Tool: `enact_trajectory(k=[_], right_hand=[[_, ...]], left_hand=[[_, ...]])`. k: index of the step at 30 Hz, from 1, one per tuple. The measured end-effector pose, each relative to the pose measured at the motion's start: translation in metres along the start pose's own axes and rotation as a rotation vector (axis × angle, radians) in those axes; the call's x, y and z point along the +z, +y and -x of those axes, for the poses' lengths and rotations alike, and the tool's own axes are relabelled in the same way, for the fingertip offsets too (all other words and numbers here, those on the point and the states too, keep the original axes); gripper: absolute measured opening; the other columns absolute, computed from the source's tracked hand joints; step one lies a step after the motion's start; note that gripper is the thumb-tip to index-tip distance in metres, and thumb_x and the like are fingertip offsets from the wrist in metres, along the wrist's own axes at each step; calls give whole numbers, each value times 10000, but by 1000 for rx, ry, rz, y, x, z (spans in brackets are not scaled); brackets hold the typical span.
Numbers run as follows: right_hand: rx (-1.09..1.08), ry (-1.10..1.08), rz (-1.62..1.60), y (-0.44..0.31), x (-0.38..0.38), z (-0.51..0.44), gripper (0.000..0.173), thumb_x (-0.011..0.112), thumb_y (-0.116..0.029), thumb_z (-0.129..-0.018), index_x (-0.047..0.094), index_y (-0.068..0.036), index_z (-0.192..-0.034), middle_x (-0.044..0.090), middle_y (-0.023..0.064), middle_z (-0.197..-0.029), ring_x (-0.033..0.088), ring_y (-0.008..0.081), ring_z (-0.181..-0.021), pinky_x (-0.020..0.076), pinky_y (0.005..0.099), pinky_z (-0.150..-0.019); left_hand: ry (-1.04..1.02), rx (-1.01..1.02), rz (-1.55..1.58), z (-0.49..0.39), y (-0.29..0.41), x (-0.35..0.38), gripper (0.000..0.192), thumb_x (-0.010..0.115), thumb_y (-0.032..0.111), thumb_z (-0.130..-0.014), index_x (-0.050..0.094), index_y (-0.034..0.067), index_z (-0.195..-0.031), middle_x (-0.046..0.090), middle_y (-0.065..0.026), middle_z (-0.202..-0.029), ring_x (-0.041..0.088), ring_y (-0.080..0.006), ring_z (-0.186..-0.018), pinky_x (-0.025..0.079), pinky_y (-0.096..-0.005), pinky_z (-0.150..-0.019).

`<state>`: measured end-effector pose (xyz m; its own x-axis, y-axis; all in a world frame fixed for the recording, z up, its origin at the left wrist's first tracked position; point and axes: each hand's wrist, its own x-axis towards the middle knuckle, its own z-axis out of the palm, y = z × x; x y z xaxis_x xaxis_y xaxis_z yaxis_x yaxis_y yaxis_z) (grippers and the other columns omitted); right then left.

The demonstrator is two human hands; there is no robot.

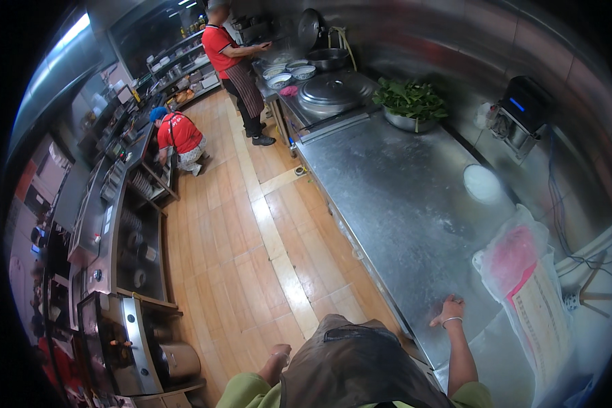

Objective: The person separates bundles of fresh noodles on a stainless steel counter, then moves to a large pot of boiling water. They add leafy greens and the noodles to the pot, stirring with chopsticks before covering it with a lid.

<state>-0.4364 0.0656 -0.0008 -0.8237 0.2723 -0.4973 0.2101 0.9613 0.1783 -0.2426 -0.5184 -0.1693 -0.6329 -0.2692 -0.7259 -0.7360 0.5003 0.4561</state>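
My right hand (450, 310), with a bangle at the wrist, rests fingers apart on the stainless steel counter (387, 194) at its near end and holds nothing. Low beside my dark apron (357, 367) is my left hand (280, 351), over the floor; its fingers look curled, and whether anything is in them cannot be told. To the right of my right hand lie plastic bags with pink contents (515, 250) and a printed sheet (543, 316). Farther along the counter are a round white item (481, 183) by the wall and a metal bowl (410, 122) heaped with leafy greens (410, 99).
A large lidded pan (331, 92) and several patterned bowls (280, 80) stand at the far end, near a standing person (229, 61) in a red shirt. Another person (180, 133) crouches by the left shelving. Tiled floor (224, 214) runs between the counters.
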Motion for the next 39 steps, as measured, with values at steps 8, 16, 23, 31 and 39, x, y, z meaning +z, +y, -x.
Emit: enact_trajectory(k=[8,16,23,31,39], right_hand=[[-18,-14,-53,1,-2,3,1351,899,-484,-374,257,122,-1397,470,327,-1315,389,438,-1299,241,429,-1124],[11,-15,10,-2,-6,5,1332,901,-474,-381,270,117,-1394,463,320,-1329,380,418,-1316,243,422,-1124],[-17,29,-19,0,-2,5,1325,904,-472,-379,282,122,-1386,521,300,-1272,432,412,-1269,243,423,-1122],[-24,44,0,1,1,3,1321,904,-471,-377,290,136,-1377,536,290,-1258,453,385,-1260,236,436,-1123],[-13,-47,-39,4,5,-6,1397,903,-495,-386,198,126,-1420,444,326,-1340,342,443,-1326,214,448,-1123]], left_hand=[[-81,-12,48,-8,-5,10,123,595,145,-790,670,56,-749,631,-79,-698,582,-188,-587,458,-346,-520],[-49,657,-619,-7,-21,3,99,602,120,-786,647,82,-707,618,-63,-706,605,-170,-648,466,-321,-533],[-88,122,-80,18,-2,13,135,565,100,-778,692,72,-815,671,-72,-837,633,-187,-759,486,-277,-644],[-37,650,-412,24,-14,-1,127,629,78,-703,702,69,-807,668,-64,-846,645,-219,-797,510,-276,-669],[-145,11,13,28,-6,5,104,645,99,-733,700,76,-818,680,-52,-919,648,-220,-815,522,-280,-705]])
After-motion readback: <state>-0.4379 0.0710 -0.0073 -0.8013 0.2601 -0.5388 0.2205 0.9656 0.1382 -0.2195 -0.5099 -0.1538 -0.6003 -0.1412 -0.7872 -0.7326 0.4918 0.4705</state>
